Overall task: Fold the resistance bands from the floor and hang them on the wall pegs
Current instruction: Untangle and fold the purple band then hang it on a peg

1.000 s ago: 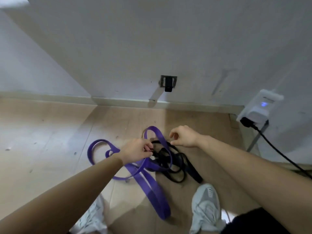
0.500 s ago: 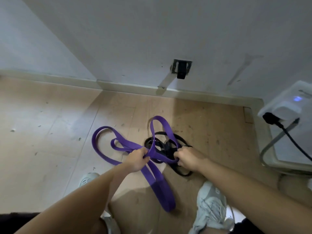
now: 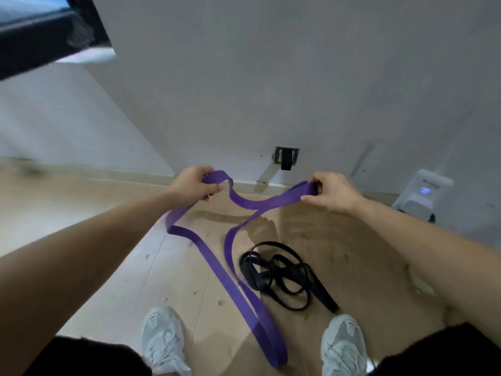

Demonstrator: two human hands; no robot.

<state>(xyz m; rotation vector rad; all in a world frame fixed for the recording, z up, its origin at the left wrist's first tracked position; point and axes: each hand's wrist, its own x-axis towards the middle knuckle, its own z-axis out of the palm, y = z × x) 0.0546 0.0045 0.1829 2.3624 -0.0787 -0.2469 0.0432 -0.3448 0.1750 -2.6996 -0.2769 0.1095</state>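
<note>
Lifted band [image 3: 282,198] — seemingly pinched in left hand [image 3: 193,184], right hand [image 3: 334,192] fingers [image 3: 325,179].

A smooth, matt purple band [image 3: 238,291] was seen. The floor [image 3: 113,280] looked like pale, scuffed wood. The wall [image 3: 271,77] was painted matt.

Pale wood-look plank floor [image 3: 108,267], with a band and two shoes on it.
A tangled heap of thin black rubber resistance band [image 3: 282,278] lies on the planks just ahead of the right pale grey mesh sneaker [image 3: 343,346]; the left pale grey mesh sneaker [image 3: 162,340] stands well apart from it. A wide purple rubber resistance band [image 3: 260,329] dips low between the shoes; whether its blurred end rests on the floor cannot be told. Small dark specks [image 3: 221,302] dot the boards.
</note>
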